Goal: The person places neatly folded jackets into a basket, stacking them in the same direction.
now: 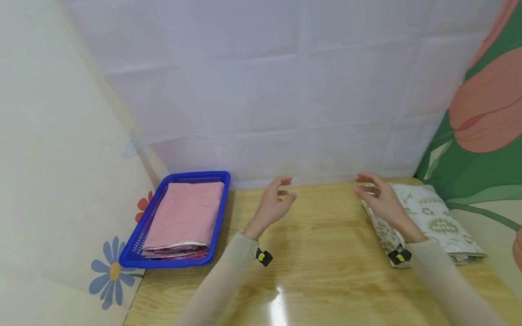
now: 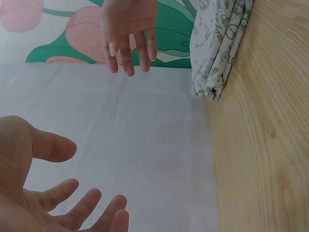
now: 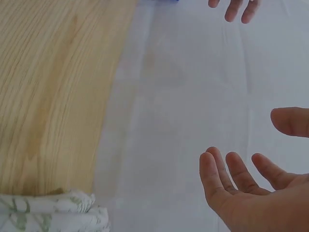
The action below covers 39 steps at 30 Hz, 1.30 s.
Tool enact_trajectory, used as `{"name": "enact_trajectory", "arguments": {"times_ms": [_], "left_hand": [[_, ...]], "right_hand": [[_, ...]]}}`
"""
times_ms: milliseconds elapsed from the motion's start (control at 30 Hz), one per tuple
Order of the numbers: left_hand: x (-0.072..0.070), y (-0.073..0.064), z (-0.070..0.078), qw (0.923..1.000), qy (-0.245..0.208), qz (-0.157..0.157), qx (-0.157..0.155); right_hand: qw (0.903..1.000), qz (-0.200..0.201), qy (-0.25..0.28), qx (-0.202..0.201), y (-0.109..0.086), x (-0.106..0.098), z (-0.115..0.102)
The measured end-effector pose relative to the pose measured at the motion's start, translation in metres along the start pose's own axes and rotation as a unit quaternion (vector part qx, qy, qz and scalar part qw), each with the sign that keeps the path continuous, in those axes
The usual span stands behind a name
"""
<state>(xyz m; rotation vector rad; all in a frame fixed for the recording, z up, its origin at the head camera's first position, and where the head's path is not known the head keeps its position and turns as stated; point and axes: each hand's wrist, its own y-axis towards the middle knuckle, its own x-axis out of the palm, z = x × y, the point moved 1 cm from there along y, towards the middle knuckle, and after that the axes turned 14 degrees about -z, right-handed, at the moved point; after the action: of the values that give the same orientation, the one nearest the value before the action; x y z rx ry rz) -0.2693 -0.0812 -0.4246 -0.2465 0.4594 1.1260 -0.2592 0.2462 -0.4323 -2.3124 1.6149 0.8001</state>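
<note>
1. A flower-printed wall.
2. A blue basket on the glossy wooden table holds a folded pink cloth.
3. The left hand, fingers spread, hangs before a white sheet.
4. The right hand, fingers spread, hangs near a folded white cloth reading "GO GREEN".
5. A tulip mural.

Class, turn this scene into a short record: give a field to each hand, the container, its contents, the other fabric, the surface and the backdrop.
Left hand: left hand in the air, holding nothing
Right hand: right hand in the air, holding nothing
Container: blue plastic basket, left side of the table
Contents: folded pink cloth, fabric edges showing beneath
Other fabric: folded white cloth with green print, right side
Surface: wood-grain table
Backdrop: creased white sheet
</note>
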Motion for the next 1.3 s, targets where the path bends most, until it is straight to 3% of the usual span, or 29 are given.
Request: {"name": "enact_trajectory", "arguments": {"times_ms": [333, 600, 800, 967, 1133, 1300], "left_hand": [[0.041, 0.015, -0.005, 0.9997, -0.023, -0.006, -0.009], [0.086, 0.021, -0.014, 0.9984, -0.052, -0.022, -0.010], [0.121, 0.030, -0.015, 0.9980, -0.057, -0.023, -0.011], [0.149, 0.042, -0.013, 0.9980, -0.059, -0.019, -0.008], [0.169, 0.051, -0.008, 0.9977, -0.064, -0.013, -0.019], [0.188, 0.056, -0.008, 0.9971, -0.066, -0.017, -0.033]], "right_hand": [[0.9979, 0.028, -0.048, 0.031, -0.021, -0.023, 0.030], [0.9956, 0.047, -0.041, 0.070, -0.033, -0.036, 0.047], [0.9941, 0.054, -0.052, 0.078, -0.042, -0.051, 0.056], [0.9888, 0.071, -0.101, 0.084, -0.050, -0.064, 0.067], [0.9818, 0.093, -0.152, 0.066, -0.056, -0.071, 0.080], [0.9825, 0.084, -0.148, 0.076, -0.063, -0.078, 0.095]]}}
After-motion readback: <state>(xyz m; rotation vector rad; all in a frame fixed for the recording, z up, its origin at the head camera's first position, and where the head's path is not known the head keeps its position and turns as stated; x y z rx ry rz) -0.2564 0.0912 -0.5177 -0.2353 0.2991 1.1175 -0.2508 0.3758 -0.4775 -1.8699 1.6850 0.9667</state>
